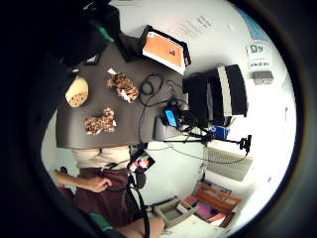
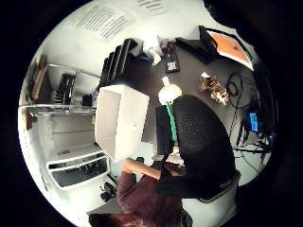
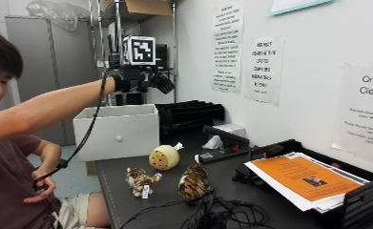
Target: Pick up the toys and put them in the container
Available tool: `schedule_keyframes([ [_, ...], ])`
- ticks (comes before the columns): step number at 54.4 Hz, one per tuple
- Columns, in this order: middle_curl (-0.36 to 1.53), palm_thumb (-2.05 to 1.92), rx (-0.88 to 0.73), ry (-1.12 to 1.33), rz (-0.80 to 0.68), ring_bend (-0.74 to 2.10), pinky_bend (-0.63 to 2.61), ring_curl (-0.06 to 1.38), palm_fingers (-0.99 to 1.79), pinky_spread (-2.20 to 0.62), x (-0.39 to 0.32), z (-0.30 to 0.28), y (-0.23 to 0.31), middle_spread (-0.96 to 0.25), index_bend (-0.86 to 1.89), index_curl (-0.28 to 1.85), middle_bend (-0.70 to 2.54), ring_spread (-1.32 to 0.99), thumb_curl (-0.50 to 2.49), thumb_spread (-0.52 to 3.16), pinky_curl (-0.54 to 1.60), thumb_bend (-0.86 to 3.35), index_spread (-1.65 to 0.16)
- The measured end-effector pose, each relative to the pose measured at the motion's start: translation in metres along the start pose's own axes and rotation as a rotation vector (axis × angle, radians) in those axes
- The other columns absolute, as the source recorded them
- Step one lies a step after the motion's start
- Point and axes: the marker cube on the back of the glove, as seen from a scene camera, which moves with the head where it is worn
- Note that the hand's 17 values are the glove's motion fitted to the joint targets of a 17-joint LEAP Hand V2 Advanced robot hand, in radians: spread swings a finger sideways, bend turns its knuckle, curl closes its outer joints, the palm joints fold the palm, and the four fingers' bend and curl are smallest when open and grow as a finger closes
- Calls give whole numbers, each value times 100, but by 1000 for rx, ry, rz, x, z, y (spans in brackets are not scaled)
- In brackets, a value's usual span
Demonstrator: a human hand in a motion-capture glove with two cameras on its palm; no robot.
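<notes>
In the outside view my gloved right hand [image 3: 141, 78] is raised high above the white container [image 3: 116, 131], which stands at the table's far end. Its fingers hang loosely curled and hold nothing. Three toys lie on the dark table [image 3: 167, 200]: a round yellow toy with holes [image 3: 164, 157], a striped plush [image 3: 140, 180] near the table's edge, and a second striped plush [image 3: 194, 181] beside the cables. The palm views look down on the yellow toy [image 1: 77, 92], both plushes [image 1: 123, 87] [image 1: 100, 122] and the container [image 2: 120, 120] from well above.
A tangle of black cables [image 3: 218, 212] lies close to the plushes. A black tray with orange paper [image 3: 306, 179] sits at the right, and stacked black trays [image 3: 189, 114] stand behind the container. The person's bare left hand [image 3: 43, 186] holds a cable beside the table.
</notes>
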Motion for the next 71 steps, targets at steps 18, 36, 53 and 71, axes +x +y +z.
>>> schedule_keyframes([
  [18,16,-4,-61,54,57,51,80,16,5,-2,1,10,-47,-2,9,8,21,-8,10,127,28,-2,-20],
  [36,26,-1,-281,68,42,54,86,20,-14,1,30,147,-126,0,9,12,21,-3,18,131,32,-2,-21],
  [53,31,2,-486,71,155,46,82,21,-23,1,62,257,-142,0,4,11,18,-2,26,126,32,-1,-19],
  [71,43,27,-238,-76,213,82,62,28,48,-8,76,321,-143,-13,10,8,57,-19,33,132,25,9,-19],
])
